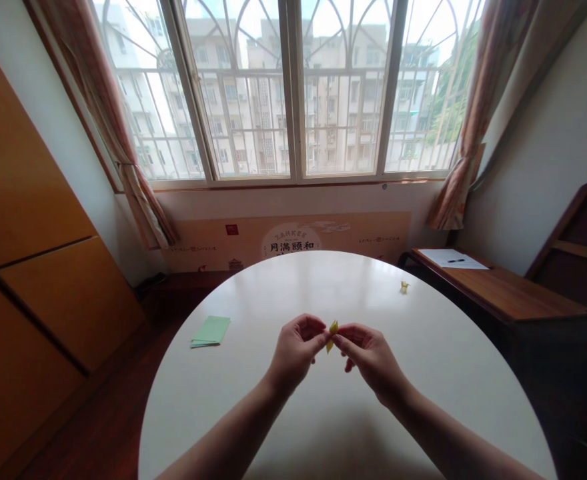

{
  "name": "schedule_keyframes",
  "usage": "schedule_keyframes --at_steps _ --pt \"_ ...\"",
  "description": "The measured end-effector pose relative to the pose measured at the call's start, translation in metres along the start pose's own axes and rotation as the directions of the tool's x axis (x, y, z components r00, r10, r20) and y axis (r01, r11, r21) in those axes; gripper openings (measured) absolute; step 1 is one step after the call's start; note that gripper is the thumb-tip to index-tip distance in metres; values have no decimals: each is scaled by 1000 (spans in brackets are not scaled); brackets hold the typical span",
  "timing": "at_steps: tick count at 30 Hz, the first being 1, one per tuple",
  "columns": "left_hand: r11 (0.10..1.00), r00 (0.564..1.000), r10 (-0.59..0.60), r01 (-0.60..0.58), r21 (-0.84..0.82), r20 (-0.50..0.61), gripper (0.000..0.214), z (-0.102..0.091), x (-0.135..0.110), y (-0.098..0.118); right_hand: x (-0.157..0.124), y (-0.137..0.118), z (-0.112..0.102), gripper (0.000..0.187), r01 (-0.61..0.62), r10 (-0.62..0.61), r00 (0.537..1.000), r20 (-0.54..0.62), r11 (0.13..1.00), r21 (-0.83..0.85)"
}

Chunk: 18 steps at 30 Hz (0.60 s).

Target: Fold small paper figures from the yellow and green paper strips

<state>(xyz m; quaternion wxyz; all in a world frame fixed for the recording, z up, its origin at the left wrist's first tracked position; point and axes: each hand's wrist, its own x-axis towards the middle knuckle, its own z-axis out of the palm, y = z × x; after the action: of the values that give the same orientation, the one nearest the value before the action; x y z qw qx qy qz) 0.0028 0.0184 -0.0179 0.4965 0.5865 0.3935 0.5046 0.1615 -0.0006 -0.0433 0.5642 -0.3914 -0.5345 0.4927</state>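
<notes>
Over the white surface point(453, 360), left hand point(297, 345) and right hand point(368, 348) angled inward from near side, almost meeting. Each grip pinched closed on small yellow folded paper point(333, 327), upright between them.

Two bare hands point(296, 347) show, along with two small yellow folded pieces point(404, 287), one round glossy white table point(463, 373), one stack of pale green rectangular paper sheets point(212, 330), too overlapped to count singly, two pinkish fabric curtains point(451, 203), and four tall light-framed glass window panels point(338, 120).
</notes>
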Motion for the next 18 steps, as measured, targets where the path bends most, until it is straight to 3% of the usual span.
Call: schedule_keyframes --at_steps 4,7,12,18 --pt "992 998 53 -55 116 17 33 -2 -1 0 1 1 0 32 -33 34 999 -18 998 48" --pt "974 994 107 -112 195 38 28 -3 -2 0 0 1 1 31 16 -13 999 -36 998 66" --pt "969 987 146 -156 191 65 24 -4 -3 0 -1 0 -1 29 117 -117 992 -50 993 8" --pt "972 985 163 -171 163 59 26 -5 -5 -1 -2 -4 -1 26 156 -158 986 -44 987 -49"
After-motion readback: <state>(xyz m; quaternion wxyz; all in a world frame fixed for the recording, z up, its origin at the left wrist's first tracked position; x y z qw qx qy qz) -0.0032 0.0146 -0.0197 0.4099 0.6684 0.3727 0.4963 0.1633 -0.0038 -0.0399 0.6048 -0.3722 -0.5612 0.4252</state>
